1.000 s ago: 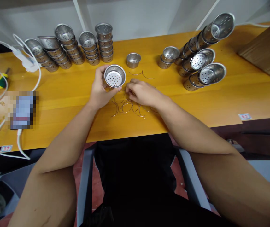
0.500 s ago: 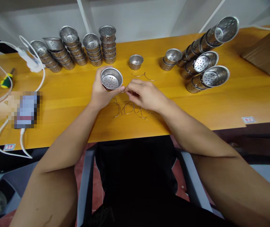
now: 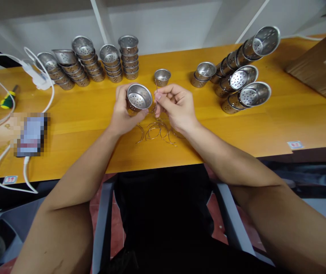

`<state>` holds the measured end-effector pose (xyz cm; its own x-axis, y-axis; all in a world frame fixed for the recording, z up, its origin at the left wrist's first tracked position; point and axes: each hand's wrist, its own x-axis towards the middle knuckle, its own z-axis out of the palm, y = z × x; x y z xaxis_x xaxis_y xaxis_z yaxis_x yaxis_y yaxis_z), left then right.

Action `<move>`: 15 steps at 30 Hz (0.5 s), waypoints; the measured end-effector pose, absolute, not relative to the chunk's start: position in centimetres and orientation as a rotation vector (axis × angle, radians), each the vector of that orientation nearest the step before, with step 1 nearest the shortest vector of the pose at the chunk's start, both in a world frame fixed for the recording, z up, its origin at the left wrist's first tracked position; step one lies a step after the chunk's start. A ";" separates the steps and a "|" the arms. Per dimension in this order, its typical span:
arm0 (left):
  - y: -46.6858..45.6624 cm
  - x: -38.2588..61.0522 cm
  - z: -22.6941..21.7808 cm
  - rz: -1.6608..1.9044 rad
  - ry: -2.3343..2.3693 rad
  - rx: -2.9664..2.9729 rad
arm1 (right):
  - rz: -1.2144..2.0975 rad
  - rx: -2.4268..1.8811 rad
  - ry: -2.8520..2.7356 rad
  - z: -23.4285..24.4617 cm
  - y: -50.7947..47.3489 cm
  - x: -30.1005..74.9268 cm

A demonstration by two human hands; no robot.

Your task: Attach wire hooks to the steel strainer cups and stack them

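A perforated metal cup (image 3: 139, 97) is wrapped by the fingers and thumb of my left hand (image 3: 123, 112), its mouth tilted up towards me. Just right of it, my right hand (image 3: 178, 106) pinches a thin metal wire (image 3: 157, 89) between thumb and fingertips; the wire stands roughly upright. Several curved wires (image 3: 154, 133) lie on the table below my hands, some partly hidden by them. Behind my right hand a single perforated cup (image 3: 162, 77) sits upright on the table.
Stacks of perforated cups (image 3: 110, 62) stand at the back left, and more cup stacks (image 3: 248, 95) lean at the right. A phone (image 3: 31, 135) with a white cable, a screwdriver (image 3: 8, 99) and a white plug adapter (image 3: 41, 81) are on the left. A cardboard box (image 3: 320, 68) stands far right.
My right hand has lifted and turned, raising the wire upright beside the cup. My left hand has shifted slightly right with the cup, and the view has moved a little.
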<state>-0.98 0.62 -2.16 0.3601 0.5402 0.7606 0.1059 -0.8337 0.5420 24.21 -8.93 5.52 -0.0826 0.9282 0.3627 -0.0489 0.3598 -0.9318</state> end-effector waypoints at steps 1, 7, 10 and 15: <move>0.6 -0.7 -2.3 1.535 0.557 2.202 | 1.003 -0.896 -1.401 5.6 -8.9 24.2; -0.4 0.6 -1.7 1.599 0.593 2.147 | 0.974 -0.989 -1.450 5.7 -9.1 24.8; -0.8 0.4 -1.1 1.540 0.570 2.192 | 0.945 -0.996 -1.459 5.6 -9.1 25.1; -1.6 0.0 -0.8 1.409 0.641 2.221 | 0.917 -0.963 -1.445 5.4 -8.9 25.3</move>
